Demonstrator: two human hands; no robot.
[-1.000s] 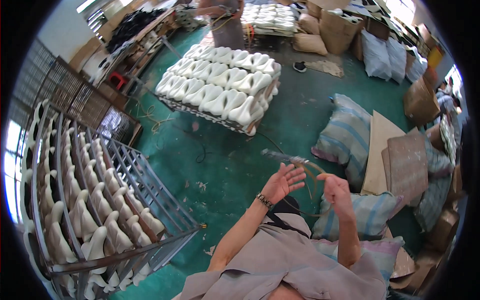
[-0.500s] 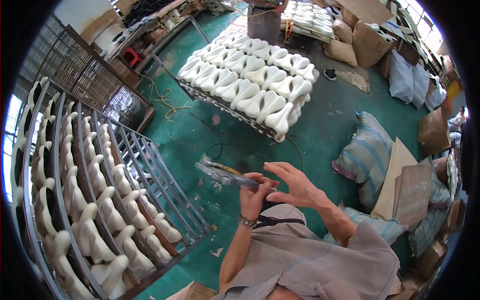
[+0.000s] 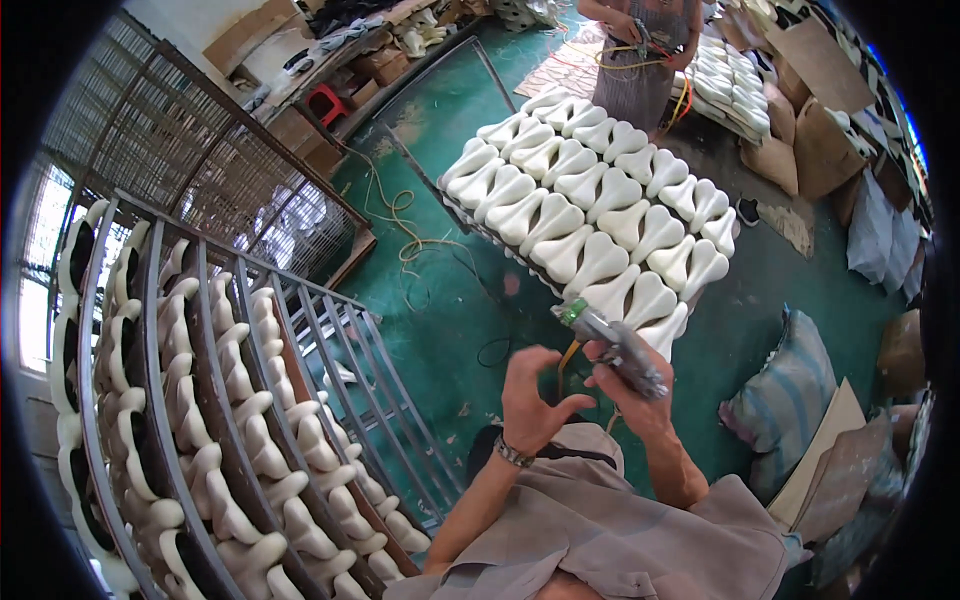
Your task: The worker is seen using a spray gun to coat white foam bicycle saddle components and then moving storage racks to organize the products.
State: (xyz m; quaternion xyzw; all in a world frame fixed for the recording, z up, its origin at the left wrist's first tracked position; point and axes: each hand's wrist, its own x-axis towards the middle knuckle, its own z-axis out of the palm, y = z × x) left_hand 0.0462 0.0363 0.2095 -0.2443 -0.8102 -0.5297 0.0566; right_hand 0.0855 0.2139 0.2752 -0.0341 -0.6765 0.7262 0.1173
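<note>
A tall metal rack point(image 3: 190, 420) fills the left of the view, its slanted tiers loaded with rows of cream-white moulded pieces point(image 3: 235, 420), seemingly full from top to bottom. Ahead on the green floor point(image 3: 450, 330) stands a low pallet point(image 3: 600, 215) packed edge to edge with the same white pieces in neat rows; a second spread of them lies farther back beside another person point(image 3: 640, 50) who handles an orange hose. Striped sacks point(image 3: 790, 385) and flat cardboard sheets point(image 3: 825, 455) are heaped at the right.

The right hand point(image 3: 635, 400) is wrapped tight around a grey handheld tool point(image 3: 615, 345), its green-tipped end angled up and left toward the near edge of the pallet, an orange lead trailing below it. The left hand point(image 3: 530, 395) is raised just beside the tool, fingers spread and curled, gripping nothing and not clearly touching it.

By my reading, the tool is in hand but not yet applied to any piece: its tip hangs in the air short of the pallet, so the work on these rows looks as if it all lies ahead
</note>
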